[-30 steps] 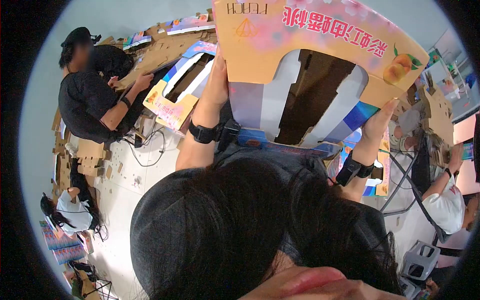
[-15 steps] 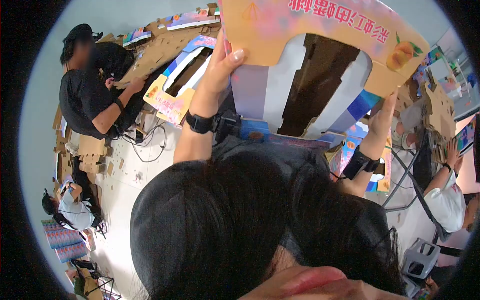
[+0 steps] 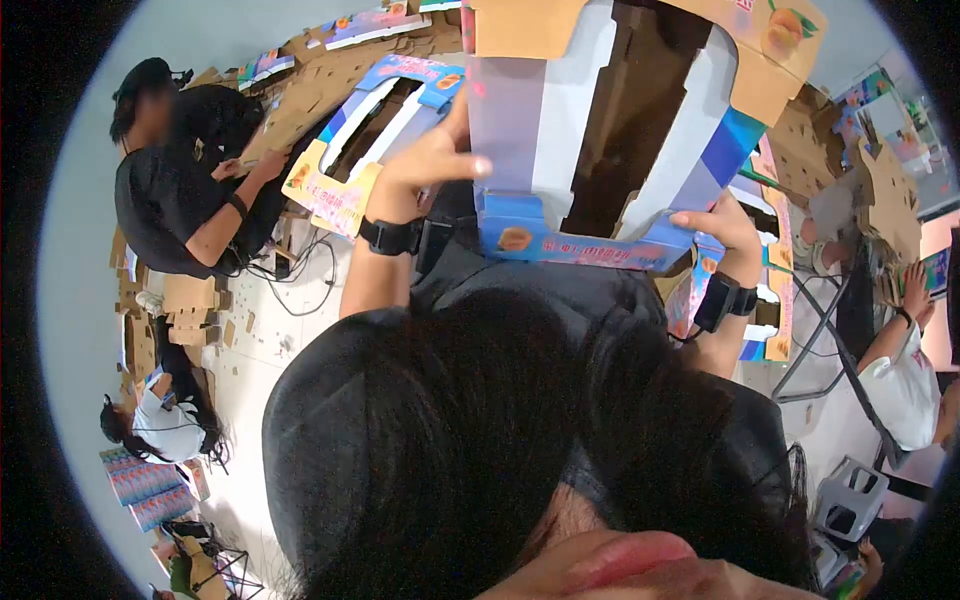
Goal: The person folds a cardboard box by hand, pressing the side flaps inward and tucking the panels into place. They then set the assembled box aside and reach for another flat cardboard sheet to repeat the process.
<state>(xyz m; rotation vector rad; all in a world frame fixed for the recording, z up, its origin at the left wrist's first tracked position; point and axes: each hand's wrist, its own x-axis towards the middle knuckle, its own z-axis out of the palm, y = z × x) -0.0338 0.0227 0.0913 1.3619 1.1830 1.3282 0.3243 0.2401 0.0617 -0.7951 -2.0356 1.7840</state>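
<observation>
In front of my chest is a printed cardboard fruit box point(image 3: 505, 130), orange and purple with peach pictures. Its top has a wide cut-out, and the brown inside shows through. My left hand point(image 3: 425, 165) is at the box's left side, its thumb along the edge and its fingers partly hidden behind the cardboard. At the lower right corner, my right hand point(image 3: 732, 235) grips the box with the thumb on the blue end panel; its other fingers are mostly hidden. Both wrists wear black straps.
A similar printed box point(image 3: 335, 205) stands to the left, near a person in black point(image 3: 180, 200) handling cardboard. More boxes point(image 3: 768, 345) are stacked at the right beside a metal stand point(image 3: 815, 345). Another person's hand point(image 3: 915, 285) is at far right, above a grey stool point(image 3: 850, 498). Cables lie on the floor.
The box has come closer to my body, with its blue end panel now in fuller view. My right hand has moved down from its side to the lower corner; my left hand has also shifted lower.
</observation>
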